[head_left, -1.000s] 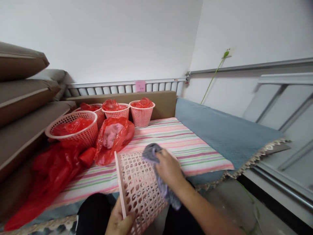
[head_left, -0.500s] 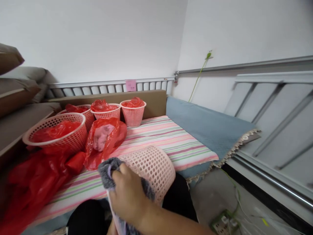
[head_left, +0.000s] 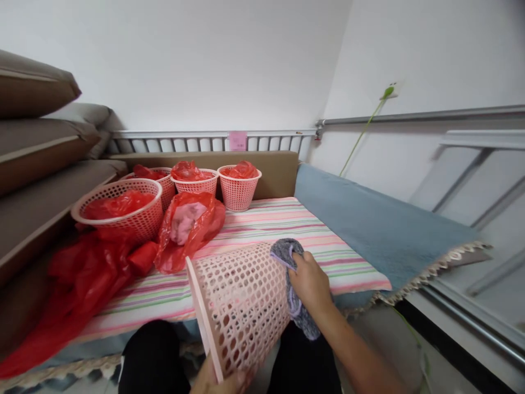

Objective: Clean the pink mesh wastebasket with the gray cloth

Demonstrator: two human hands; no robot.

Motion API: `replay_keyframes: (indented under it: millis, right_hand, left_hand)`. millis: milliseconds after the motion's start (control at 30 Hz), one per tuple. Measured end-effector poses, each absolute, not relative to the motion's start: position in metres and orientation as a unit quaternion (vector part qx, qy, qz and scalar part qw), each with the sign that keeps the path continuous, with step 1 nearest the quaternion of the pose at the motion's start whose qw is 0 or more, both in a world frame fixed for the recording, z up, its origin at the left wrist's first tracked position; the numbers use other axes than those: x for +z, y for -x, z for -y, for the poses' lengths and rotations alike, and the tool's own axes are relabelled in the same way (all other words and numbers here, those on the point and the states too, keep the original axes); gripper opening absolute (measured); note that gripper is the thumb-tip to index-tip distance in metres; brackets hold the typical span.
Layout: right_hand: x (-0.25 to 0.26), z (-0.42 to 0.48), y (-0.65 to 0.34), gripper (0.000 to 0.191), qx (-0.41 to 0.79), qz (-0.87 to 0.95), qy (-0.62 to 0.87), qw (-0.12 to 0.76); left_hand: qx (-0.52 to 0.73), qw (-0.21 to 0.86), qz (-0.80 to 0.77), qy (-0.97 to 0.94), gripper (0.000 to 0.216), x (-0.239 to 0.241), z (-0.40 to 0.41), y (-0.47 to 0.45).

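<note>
A pink perforated plastic basket (head_left: 241, 301) lies on its side over my knees, its open rim toward the left. My left hand (head_left: 223, 380) grips that rim at the bottom of the view, partly cut off by the frame. Against the basket's base end, my right hand (head_left: 309, 282) presses a grey cloth with a lilac edge (head_left: 301, 317), fingers closed on it. Just beyond the basket, a red plastic bag (head_left: 211, 216) stands open with a fuzzy pink cloth (head_left: 186, 221) inside.
Several pink baskets (head_left: 239, 189) holding red plastic bags stand at the back left of the striped mat (head_left: 279, 219). A loose red bag (head_left: 90, 279) spreads at the left. Cushions (head_left: 36, 137) are stacked far left; a blue cover (head_left: 369, 213) lies right.
My right hand has moved the cloth from the basket's rim end to its base end. My left hand now shows on the rim. The view has shifted left.
</note>
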State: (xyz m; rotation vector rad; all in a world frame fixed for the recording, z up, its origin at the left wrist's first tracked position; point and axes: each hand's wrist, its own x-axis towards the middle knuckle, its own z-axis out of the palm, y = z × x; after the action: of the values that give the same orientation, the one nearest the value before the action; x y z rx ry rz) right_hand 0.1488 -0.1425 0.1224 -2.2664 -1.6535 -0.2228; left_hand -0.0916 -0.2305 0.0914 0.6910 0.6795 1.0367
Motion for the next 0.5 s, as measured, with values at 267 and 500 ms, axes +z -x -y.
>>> replay_keyframes:
  millis: [267,500]
  right_hand:
    - [0.123,0.144,-0.14,0.029,-0.047,0.572,0.8,0.174]
    - [0.16,0.161,-0.027,0.02,0.053,0.725,0.624,0.285]
  left_hand:
    - [0.509,0.768,-0.29,-0.259,0.089,0.132,0.21,0.097]
    - [0.511,0.738,-0.333,-0.289,0.088,0.087,0.213,0.106]
